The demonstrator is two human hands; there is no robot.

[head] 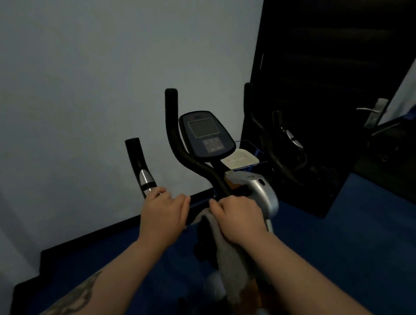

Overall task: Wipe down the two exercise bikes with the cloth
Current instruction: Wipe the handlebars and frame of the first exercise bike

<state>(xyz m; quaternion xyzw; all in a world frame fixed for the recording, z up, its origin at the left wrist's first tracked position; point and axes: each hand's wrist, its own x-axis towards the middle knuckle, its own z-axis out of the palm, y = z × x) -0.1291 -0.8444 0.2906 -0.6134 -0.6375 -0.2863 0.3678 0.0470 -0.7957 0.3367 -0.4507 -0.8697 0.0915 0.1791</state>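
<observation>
From the head view, your right hand [238,214] is clamped on the grey cloth [228,255], fingers curled over its top fold where it drapes across the bike's central post just below the handlebar junction. The rest of the cloth hangs down toward 6 o'clock along the frame. Your left hand [164,208] sits at about 9 o'clock from the right one, fingers wrapped round the lower end of the left handlebar [139,164], just under its chrome band; it holds no cloth and seems to be steadying the bike.

The exercise bike [259,190] you are working on fills the centre, with its console [205,134] at 12 o'clock from your hands. A second bike [281,147], dark and hard to read, stands at about 2 o'clock against the dark door. The floor [365,243] is blue.

To wipe well here, I'd keep the left hand braced so the bars do not swing, then bunch more cloth under your right palm rather than pinching only the edge. Wrap it round the tube and draw it up each handlebar toward 12 o'clock in one long pass. Go lightly over the console screen. The trailing end could snag on the knobs lower down the post, so gather it first.
</observation>
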